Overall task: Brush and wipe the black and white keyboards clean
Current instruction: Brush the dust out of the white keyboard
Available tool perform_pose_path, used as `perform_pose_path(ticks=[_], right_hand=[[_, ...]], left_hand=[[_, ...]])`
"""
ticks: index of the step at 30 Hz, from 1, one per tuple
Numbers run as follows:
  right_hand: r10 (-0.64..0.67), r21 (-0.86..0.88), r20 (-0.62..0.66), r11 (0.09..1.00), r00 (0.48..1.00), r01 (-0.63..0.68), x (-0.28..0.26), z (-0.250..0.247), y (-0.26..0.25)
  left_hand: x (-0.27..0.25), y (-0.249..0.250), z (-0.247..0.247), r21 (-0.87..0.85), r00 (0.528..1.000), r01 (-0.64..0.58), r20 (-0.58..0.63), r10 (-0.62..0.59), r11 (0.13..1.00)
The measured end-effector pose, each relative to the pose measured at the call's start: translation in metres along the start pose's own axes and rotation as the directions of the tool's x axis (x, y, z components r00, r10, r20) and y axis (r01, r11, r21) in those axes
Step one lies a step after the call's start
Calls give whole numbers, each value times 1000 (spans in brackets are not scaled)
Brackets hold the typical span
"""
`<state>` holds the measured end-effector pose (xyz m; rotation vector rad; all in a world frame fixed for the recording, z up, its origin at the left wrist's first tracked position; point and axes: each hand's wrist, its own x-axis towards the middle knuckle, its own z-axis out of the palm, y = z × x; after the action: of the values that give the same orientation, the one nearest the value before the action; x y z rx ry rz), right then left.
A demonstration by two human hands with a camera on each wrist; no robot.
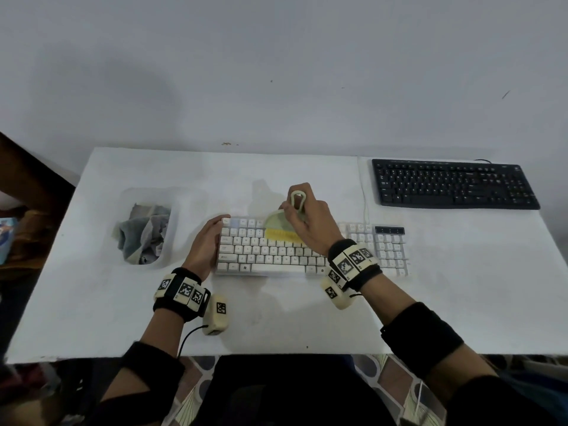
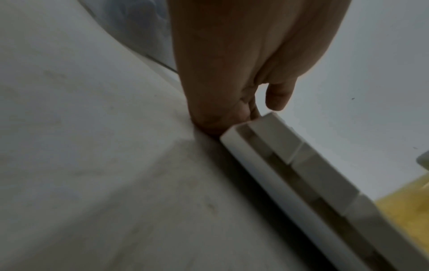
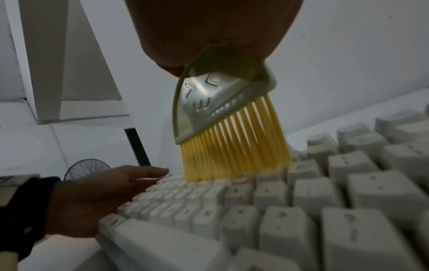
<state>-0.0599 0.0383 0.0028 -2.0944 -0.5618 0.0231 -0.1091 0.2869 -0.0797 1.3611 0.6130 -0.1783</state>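
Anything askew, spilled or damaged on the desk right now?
Nothing stands out. The white keyboard lies flat and square while the right hand runs the brush over its upper rows and the left hand steadies its end. The black keyboard sits untouched; cloths stay in their tray.

The head view looks steeply down from above the seated person, taking in the whole white table point(image 1: 92, 302) with the wall filling the upper half of the frame and the black keyboard point(image 1: 455, 184) at upper right. The left wrist view sits almost at table level, very close, looking along the left hand point(image 2: 243, 60) to the white keyboard's point(image 2: 301, 183) edge at lower right. The right wrist view looks from close range along the brush point(image 3: 223, 117) hanging from the top centre across the same keys, and shares the yellow bristles and keyboard with both other views.
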Motion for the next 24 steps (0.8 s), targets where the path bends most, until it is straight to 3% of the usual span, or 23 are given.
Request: perform_pose_path(ticks=[5,10,16,24], right_hand=[[-16,-91,-6,996,1000,15,-6,-13,14],[9,-74,-85,997,996,-15,-4,-23,19],[-27,-70,-121,997,992,19,26,-14,5],[-53,-33,-155,998,987,48,64,-10,0]], left_hand=[[1,0,2,-9,1000,19,-1,-19,1000],[3,0,11,-62,996,-4,-86,-2,998],[15,19,27,-116,964,-168,-226,139,979],[50,32,26,-18,934,-239,-276,225,971]])
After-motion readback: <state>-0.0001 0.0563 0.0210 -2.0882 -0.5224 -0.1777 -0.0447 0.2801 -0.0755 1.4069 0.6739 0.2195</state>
